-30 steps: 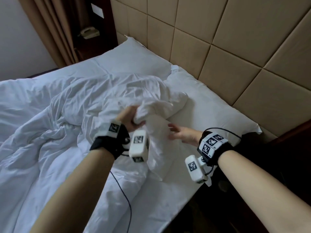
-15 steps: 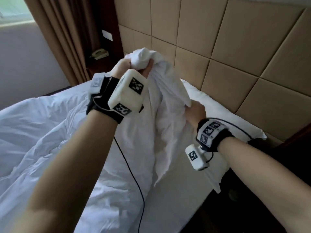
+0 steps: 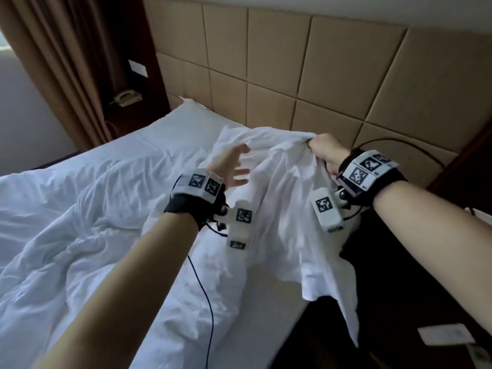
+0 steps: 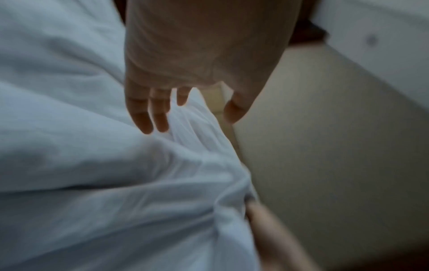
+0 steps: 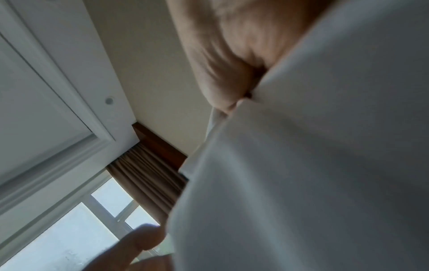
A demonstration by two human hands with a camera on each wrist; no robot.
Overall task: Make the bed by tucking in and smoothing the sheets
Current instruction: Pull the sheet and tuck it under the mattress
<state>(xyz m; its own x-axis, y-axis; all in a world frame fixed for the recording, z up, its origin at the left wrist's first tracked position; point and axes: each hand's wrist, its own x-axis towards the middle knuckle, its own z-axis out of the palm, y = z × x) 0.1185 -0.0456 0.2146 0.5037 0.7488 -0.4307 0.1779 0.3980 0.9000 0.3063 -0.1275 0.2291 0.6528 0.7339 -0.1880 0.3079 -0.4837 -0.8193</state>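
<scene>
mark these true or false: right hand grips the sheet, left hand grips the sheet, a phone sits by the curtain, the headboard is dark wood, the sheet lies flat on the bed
1. The right hand grips the sheet. True.
2. The left hand grips the sheet. False: its fingers are spread and hold nothing.
3. A phone sits by the curtain. True.
4. The headboard is dark wood. False: it is tan padded panels.
5. The sheet lies flat on the bed. False: it is lifted, one end hanging off the side.

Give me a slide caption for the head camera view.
Right hand grips the raised white sheet while the left hand is open.
</scene>
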